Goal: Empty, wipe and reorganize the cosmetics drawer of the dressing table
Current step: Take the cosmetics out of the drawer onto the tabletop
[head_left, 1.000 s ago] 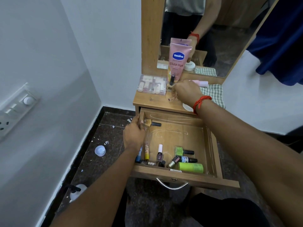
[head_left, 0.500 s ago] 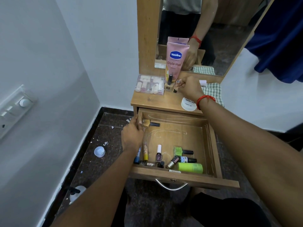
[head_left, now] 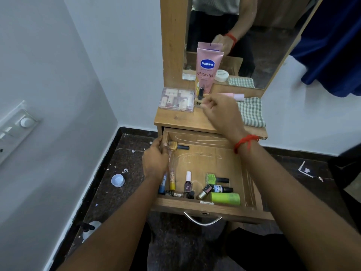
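Observation:
The wooden drawer (head_left: 252,184) is pulled open. Near its front lie several cosmetics: a green nail polish (head_left: 212,178), a green tube (head_left: 225,198), a purple polish with a white cap (head_left: 188,182), and yellow (head_left: 172,179) and blue (head_left: 162,185) tubes. A gold nail polish (head_left: 175,146) lies at the back left. My left hand (head_left: 155,163) grips the drawer's left wall beside it. My right hand (head_left: 220,112) is over the tabletop (head_left: 175,119), fingers curled, pinching a small item beside a small black-capped bottle (head_left: 200,93). What the item is cannot be made out.
A pink Vaseline tube (head_left: 208,69) stands against the mirror (head_left: 273,45). A clear cosmetics case (head_left: 176,99), a pink tube (head_left: 237,96) and a checked cloth (head_left: 252,112) lie on the tabletop. On the floor are a white cap (head_left: 117,180) and a spray bottle (head_left: 89,229).
My right hand moved from the tabletop's front edge back toward the small bottle near the Vaseline tube, carrying a small item, and now hides the white jar. My left hand stayed on the drawer wall.

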